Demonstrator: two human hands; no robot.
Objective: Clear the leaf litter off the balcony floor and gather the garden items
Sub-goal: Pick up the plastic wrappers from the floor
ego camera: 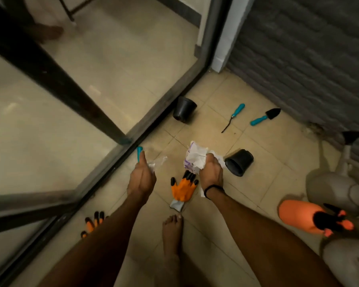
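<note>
L hand (142, 179) fingers round teal tool handle (140, 151); R hand (211, 172) fingers on crumpled bag (195, 158).

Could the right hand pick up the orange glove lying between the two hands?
Probably not yet: the right hand is closed on crumpled white paper. The orange glove lies uncovered beside that wrist, so the way is free.

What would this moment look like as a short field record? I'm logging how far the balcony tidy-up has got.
left hand: shut on teal-handled tool
right hand: shut on crumpled paper
black pots: two, tipped over
loose tools: weeder, trowel
gloves on floor: one between hands, one by left arm
watering can: far right
</note>
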